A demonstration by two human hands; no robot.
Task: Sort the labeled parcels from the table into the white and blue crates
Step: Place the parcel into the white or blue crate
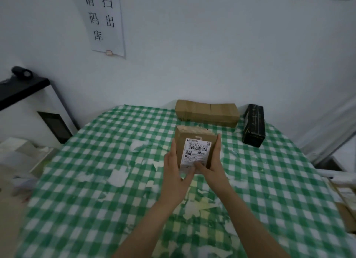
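Over green-checked cloth (92, 182), left grip (176, 174) and right grip (212, 164) clasp a boxy brown cardboard parcel (181, 142), thumbs on its label (197, 152).

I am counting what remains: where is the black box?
In the head view, the black box lies on the checked table at its far right corner, just right of the long brown parcel by the wall.

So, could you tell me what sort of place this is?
Probably a small parcel pickup or sorting room: a white paper wall sign asks for scanning out, the small brown cardboard parcel carries a barcoded shipping label, and a long tan taped box and black wrapped box sit behind it.
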